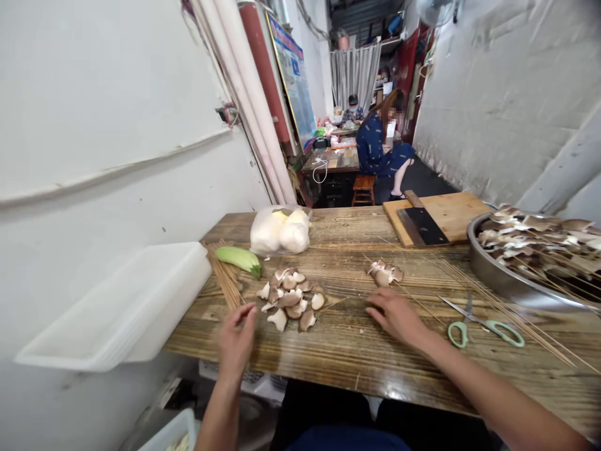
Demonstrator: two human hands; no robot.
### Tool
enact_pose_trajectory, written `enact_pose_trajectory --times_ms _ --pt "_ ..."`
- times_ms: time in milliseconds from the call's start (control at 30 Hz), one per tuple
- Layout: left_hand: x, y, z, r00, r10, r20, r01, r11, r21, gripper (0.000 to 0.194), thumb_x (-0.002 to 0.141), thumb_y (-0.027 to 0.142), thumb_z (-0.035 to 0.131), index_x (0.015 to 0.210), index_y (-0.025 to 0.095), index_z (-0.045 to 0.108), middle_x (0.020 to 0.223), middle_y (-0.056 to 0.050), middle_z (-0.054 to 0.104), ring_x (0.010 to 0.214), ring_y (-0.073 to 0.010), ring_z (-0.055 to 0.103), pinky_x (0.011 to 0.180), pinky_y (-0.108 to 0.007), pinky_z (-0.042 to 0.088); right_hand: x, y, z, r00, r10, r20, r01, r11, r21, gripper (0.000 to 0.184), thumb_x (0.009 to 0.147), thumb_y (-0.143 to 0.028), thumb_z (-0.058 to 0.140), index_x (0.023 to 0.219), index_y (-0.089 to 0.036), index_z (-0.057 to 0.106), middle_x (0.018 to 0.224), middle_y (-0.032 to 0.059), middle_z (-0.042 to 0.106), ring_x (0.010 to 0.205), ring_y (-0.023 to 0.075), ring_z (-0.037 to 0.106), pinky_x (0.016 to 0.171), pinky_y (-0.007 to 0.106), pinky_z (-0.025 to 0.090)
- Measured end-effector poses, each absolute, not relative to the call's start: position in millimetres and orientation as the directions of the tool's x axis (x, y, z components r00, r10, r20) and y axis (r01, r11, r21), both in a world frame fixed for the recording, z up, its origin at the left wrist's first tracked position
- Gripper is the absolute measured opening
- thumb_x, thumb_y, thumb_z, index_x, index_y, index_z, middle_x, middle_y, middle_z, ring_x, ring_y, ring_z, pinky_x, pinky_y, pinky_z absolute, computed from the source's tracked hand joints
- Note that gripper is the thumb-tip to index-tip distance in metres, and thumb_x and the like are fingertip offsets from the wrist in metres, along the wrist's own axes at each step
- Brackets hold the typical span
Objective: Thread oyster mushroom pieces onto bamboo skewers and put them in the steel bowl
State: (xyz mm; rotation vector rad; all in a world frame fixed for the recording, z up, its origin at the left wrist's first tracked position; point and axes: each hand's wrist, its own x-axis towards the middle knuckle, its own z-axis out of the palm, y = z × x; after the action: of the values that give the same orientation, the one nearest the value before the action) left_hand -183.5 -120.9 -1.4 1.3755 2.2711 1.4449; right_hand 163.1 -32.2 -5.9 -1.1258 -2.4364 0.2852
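Left hand: the left hand (236, 338) is over the worktop's (328, 360) near edge, by the lower ends of the bamboo sticks (225, 279) — fingers curled, and I can't tell whether they grip one.
Right hand: the right hand (398, 315) is palm down, fingers loosely spread with nothing between them, just below the skewered mushrooms (385, 274).
Mushroom pile: the loose mushrooms (292, 299) lie between both hands.
Behind the pile: a green squash (235, 257) and a plastic bag (282, 230).
Right side: spread scissors (467, 315) — beyond them, a steel bowl (488, 275) heaped with mushroom skewers (535, 238).
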Motion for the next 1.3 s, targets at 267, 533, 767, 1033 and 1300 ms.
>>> enact_pose_trajectory --times_ms 267,533,767,1033,1300 --pt "-135 -131 -5 -0.528 0.767 0.364 0.506 -0.060 0.861 0.018 0.070 0.032 0.062 0.083 0.022 0.070 0.093 -0.007 0.065 0.094 -0.0224 0.056 0.094 -0.037 0.037 71 -23 -3 -0.802 0.546 0.243 0.514 0.838 -0.186 0.029 0.087 -0.019 0.044 0.114 -0.019 0.054 0.116 0.0093 0.055 0.105 0.0218 0.048 0.086 0.035 0.039" --pt "-100 -127 7 -0.374 0.848 0.375 0.434 -0.198 0.879 0.016 0.071 0.024 0.062 0.085 0.022 0.070 0.094 -0.009 0.064 0.092 -0.0221 0.056 0.088 -0.035 0.042 52 -9 -9 -0.823 0.487 0.292 0.464 0.873 -0.149 0.021 0.088 -0.021 0.040 0.092 -0.014 0.060 0.088 0.0101 0.064 0.076 0.0173 0.057 0.070 0.028 0.040" --pt "-64 -80 15 -0.204 0.958 0.200 0.234 -0.151 0.960 0.034 0.063 0.018 0.068 0.096 0.021 0.068 0.095 -0.009 0.064 0.077 -0.0182 0.059 0.075 -0.031 0.047 95 -3 -3 -0.584 0.797 0.153 0.422 0.459 -0.782 0.020 0.078 -0.018 0.045 0.076 -0.015 0.064 0.065 0.0008 0.065 0.058 0.0113 0.057 0.056 0.020 0.040" --pt "-16 -28 14 -0.007 0.995 -0.102 -0.106 0.101 0.989 0.033 0.058 0.024 0.073 0.088 0.013 0.065 0.077 -0.008 0.067 0.064 -0.0147 0.060 0.062 -0.027 0.048 137 -4 4 -0.410 0.912 0.019 0.052 0.044 -0.998 0.022 0.070 -0.035 0.061 0.079 -0.015 0.060 0.063 -0.0007 0.062 0.051 0.0097 0.055 0.050 0.021 0.045" --pt "0 -12 -1 0.053 0.991 -0.126 -0.251 0.135 0.958 0.035 0.058 0.029 0.074 0.086 0.011 0.065 0.079 -0.006 0.066 0.063 -0.0099 0.057 0.064 -0.023 0.046 136 5 -12 -0.234 0.971 0.037 -0.061 0.024 -0.998 0.024 0.065 -0.036 0.065 0.076 -0.015 0.060 0.058 -0.0033 0.058 0.046 0.0077 0.050 0.043 0.019 0.042"
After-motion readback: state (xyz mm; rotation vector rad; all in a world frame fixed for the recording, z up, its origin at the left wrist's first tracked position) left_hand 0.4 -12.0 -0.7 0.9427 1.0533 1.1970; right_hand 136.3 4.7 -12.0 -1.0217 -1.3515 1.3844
